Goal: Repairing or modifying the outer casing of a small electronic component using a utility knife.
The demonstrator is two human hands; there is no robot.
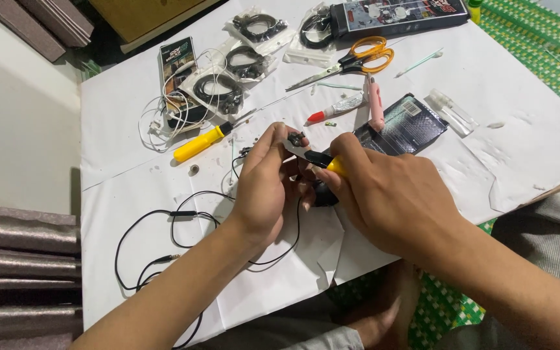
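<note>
My left hand (264, 188) pinches a small dark earphone part (296, 139) between thumb and fingertips. Its thin black cable (163, 223) trails down and left in loops over the white paper sheet (124, 194). My right hand (384, 194) grips a small yellow-and-black utility knife (325, 162), and the blade tip rests against the earphone part. The two hands meet over the middle of the sheet, and a dark round object (322, 193) sits partly hidden beneath them.
A yellow screwdriver (201, 143), orange-handled scissors (351, 61), a red-capped glue tube (335, 109), a pink tool (375, 104), a dark flat packet (403, 126), several bagged earphones (218, 91) and a white cable (160, 120) lie at the far side. A green woven mat (539, 45) borders the right.
</note>
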